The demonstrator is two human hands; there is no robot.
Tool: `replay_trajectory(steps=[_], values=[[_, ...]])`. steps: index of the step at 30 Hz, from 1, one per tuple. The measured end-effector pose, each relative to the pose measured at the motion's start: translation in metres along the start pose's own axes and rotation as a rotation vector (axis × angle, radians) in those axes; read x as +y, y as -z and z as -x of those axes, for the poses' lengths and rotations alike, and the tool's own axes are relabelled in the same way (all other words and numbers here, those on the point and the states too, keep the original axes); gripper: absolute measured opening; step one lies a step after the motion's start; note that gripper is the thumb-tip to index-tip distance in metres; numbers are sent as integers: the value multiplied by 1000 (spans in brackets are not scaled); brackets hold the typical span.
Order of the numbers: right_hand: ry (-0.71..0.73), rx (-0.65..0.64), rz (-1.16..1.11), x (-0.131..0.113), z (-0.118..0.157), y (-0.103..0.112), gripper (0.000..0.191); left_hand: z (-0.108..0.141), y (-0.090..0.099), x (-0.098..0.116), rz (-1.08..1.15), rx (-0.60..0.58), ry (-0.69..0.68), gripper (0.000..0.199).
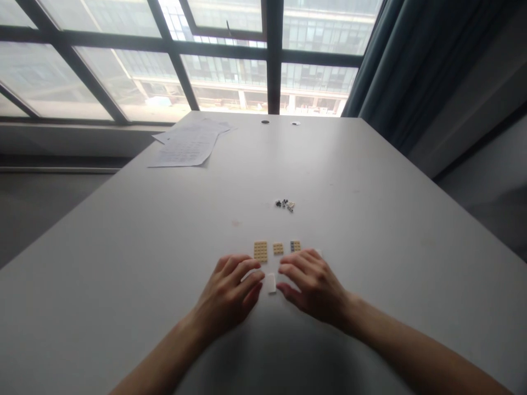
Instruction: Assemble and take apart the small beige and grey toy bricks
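Observation:
A small white flat piece lies on the table between my two hands. My left hand is just left of it, fingers curved and apart, holding nothing that shows. On the right, my right hand rests with thumb and fingers parted, also with nothing visible in it. Just beyond the fingertips are a large tan studded building plate, a smaller tan plate and a plate in tan and grey. Another white piece is partly hidden behind my right hand.
A little pile of black, white and tan bits sits farther up the white table. Printed papers lie at the far left. Two round holes are near the far edge, by the windows. A dark curtain hangs at right.

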State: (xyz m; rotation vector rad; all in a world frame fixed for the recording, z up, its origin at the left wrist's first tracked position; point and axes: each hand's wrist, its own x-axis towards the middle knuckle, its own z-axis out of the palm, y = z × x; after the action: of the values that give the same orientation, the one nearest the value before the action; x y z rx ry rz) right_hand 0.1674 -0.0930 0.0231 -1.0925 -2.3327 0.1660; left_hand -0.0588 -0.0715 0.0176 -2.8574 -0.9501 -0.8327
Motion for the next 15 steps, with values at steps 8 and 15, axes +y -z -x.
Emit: replay_trajectory(steps=[8,15], values=[[-405,-141,61,48,20,29,15,-4,-2,11,100,-61,-119,15],[-408,-80,-23,51,22,25,10,-4,-6,11,102,-76,-97,14]])
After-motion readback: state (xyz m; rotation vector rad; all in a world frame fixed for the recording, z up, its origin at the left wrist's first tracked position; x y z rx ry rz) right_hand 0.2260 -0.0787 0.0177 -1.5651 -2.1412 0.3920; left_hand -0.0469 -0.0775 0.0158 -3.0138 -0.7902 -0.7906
